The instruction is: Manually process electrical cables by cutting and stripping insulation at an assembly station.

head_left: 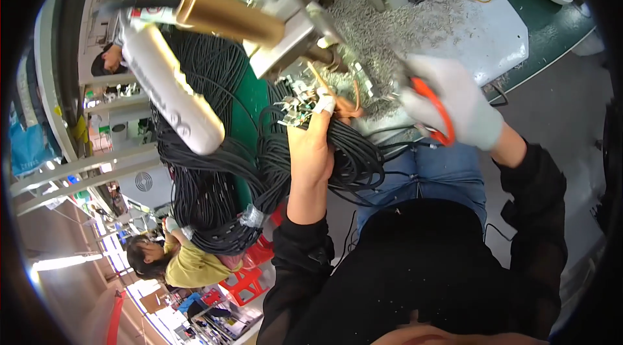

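My left hand (314,140), bare but for white wraps on its fingertips, is closed around the end of a bundle of black cables (354,157). Small metal connectors with bits of coloured wire (298,103) stick out in a cluster beside its thumb. To the right, my right hand (448,98) wears a white glove and grips red-handled pliers (431,108). Their jaws point up and left over the worktop, blurred, so I cannot tell exactly what kind they are. Some cable strands hang between the two hands, toward my lap.
Metal clippings (383,33) cover much of the white board (500,33). A machine with a brass-coloured cylinder (227,17) and a white tube-shaped part (172,88) overhang the left side. Behind lie large coils of black cable (207,183). A person in yellow (195,267) sits lower left.
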A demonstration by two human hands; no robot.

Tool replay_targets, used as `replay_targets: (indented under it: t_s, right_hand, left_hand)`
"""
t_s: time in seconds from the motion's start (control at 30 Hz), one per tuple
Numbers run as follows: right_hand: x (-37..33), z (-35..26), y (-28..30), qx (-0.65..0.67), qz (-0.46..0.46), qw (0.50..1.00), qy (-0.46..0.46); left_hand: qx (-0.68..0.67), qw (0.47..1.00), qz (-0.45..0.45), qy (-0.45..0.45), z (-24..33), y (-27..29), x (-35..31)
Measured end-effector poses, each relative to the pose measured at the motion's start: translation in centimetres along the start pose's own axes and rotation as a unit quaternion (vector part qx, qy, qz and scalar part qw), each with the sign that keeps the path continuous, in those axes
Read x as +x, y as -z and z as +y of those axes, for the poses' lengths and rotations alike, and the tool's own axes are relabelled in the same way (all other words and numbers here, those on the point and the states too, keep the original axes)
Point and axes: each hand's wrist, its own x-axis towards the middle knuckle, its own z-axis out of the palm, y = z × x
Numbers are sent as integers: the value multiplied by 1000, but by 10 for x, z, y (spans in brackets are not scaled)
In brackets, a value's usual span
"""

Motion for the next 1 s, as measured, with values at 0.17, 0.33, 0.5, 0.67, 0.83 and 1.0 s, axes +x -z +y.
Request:
replay_targets:
  t_s: [0.17,0.33,0.5,0.67,0.83,1.0]
  right_hand:
    - [-72,-14,15,-262,54,959,-92]
    - [-87,-51,-27,-250,62,964,68]
    - [-100,-6,-98,-265,-61,960,71]
    - [-87,49,-137,-261,-40,949,174]
    - [-68,72,-176,-302,-60,922,234]
    - [-64,74,-176,-293,-127,926,203]
  left_hand:
    - [-221,972,15,-74,-15,12,-32]
    - [-299,951,23,-75,-15,7,-54]
    - [-350,931,-23,-103,-8,22,-60]
    - [-424,889,-110,-134,30,82,-83]
    - [-446,872,-116,-168,79,129,-107]
    - [-214,969,-60,108,5,84,-112]
